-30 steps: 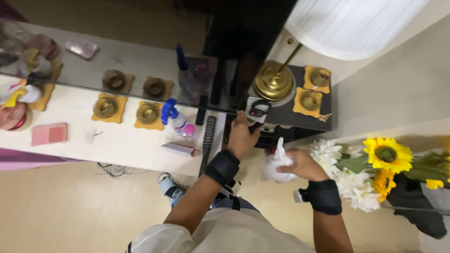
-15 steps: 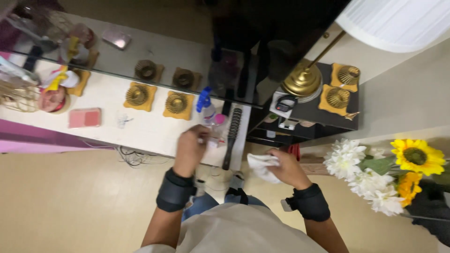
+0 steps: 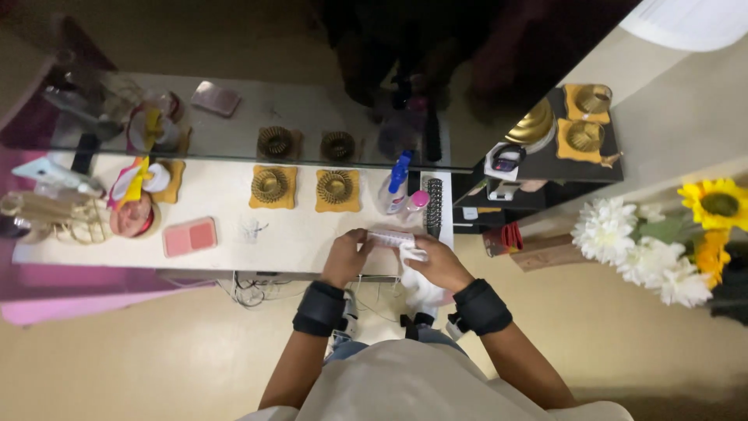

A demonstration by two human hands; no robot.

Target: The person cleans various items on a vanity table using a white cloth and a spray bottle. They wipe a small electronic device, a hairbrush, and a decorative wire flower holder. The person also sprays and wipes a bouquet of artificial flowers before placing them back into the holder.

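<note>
My left hand [image 3: 347, 256] grips the left end of a pale flat packet [image 3: 387, 236] at the front edge of the white dresser top [image 3: 234, 253]. From the other side my right hand [image 3: 438, 263] meets the packet while holding a white cloth [image 3: 414, 253], which hangs down past the edge. Both wrists wear black bands. Just behind the packet stand a blue-topped spray bottle [image 3: 397, 184], a small pink-capped bottle [image 3: 418, 202] and a black hairbrush [image 3: 434, 207].
Two gold bowls on yellow mats [image 3: 270, 185] [image 3: 335, 188] sit by the mirror [image 3: 312, 117]. A pink palette [image 3: 189, 236] and cluttered holders [image 3: 132, 206] lie left. A black side table [image 3: 545, 168] with a gold lamp base [image 3: 534, 123] stands right, near white flowers [image 3: 623, 234] and a sunflower [image 3: 721, 204].
My left hand left the black side table, swung left over the dresser and came onto the flat packet. My right hand carried the cloth up to the dresser edge.
</note>
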